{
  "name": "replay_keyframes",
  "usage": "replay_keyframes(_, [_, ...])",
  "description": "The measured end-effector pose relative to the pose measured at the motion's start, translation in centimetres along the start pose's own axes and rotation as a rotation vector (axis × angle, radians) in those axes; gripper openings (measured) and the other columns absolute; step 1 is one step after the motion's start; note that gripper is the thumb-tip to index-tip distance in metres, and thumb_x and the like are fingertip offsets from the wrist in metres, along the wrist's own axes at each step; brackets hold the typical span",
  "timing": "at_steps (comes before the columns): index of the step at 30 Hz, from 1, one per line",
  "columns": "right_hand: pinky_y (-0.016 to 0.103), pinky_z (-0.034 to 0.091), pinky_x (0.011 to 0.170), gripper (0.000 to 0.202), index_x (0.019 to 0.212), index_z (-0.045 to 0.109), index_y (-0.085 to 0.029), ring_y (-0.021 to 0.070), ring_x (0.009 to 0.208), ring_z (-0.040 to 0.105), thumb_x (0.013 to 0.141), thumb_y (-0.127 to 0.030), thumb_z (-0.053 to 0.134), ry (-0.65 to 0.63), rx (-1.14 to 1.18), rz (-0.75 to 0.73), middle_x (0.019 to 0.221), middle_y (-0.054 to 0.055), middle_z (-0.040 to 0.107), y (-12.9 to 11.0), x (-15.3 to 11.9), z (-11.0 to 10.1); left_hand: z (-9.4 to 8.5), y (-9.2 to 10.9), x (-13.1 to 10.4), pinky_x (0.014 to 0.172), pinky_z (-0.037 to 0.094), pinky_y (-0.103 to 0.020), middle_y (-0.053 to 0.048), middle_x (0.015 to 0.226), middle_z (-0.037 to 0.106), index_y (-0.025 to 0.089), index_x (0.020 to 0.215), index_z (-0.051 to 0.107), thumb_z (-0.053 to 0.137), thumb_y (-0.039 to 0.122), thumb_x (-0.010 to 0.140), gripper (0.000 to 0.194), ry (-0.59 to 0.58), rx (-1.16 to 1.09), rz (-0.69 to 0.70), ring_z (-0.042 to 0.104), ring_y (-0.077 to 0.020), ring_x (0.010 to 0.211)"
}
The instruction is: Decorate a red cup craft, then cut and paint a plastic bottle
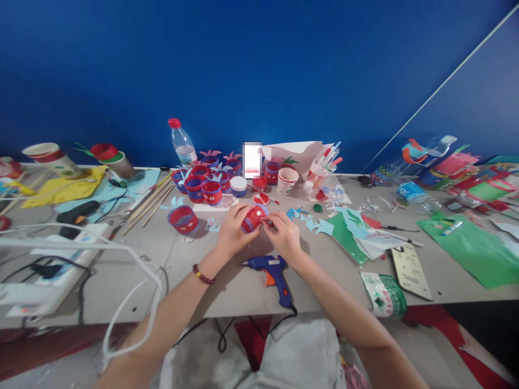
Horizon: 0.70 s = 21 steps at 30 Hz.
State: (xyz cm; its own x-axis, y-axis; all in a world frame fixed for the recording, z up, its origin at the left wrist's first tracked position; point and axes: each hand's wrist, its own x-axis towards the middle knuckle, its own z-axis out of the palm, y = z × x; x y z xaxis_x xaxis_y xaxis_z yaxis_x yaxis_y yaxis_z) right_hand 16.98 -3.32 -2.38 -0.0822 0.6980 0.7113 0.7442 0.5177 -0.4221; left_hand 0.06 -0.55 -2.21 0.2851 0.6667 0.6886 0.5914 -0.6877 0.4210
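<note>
1. Blue wall (243, 70) behind a cluttered table (227, 294).
2. Above the table, beyond the glue gun (267, 263), my left hand (238, 226) grasps a red cup (253, 220).
3. My right hand (285, 231) bunches its fingertips against or just beside the cup; I can't tell whether they pinch anything.
4. I'd judge the cup light, easily dented: cradle its sides gently.

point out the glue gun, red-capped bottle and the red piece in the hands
Glue gun (276, 272), head view: blue body.
Red-capped bottle (182, 141), head view: clear side.
Red piece (253, 220), head view: its red surface.
</note>
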Motion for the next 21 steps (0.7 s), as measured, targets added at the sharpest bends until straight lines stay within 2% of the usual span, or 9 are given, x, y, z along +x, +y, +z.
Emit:
replay_keyframes(10, [0.025, 0.049, 0.065, 0.012, 0.085, 0.066, -0.021, 0.0166, 0.076, 0.066, 0.085, -0.017, 0.055, -0.029, -0.079, -0.03, 0.086, 0.005, 0.07, 0.16, -0.07, 0.12, 0.15, -0.06, -0.11, 0.096, 0.051, -0.041, -0.011, 0.113, 0.06, 0.019, 0.118, 0.056, 0.067, 0.029, 0.079, 0.042, -0.01, -0.007, -0.004, 0.059, -0.0246, 0.107])
replay_keyframes(21, [0.024, 0.048, 0.06, 0.011, 0.084, 0.065, -0.02, 0.0139, 0.065, 0.061, 0.084, -0.021, 0.054, -0.036, 0.012, 0.086, 0.086, 0.005, 0.068, 0.19, -0.12, 0.3, 0.17, 0.02, -0.01, 0.097, 0.049, -0.04, -0.009, 0.114, 0.06, 0.02, 0.117, 0.056, 0.066, 0.03, 0.08, 0.04, -0.013, -0.025, -0.042, 0.058, -0.024, 0.108])
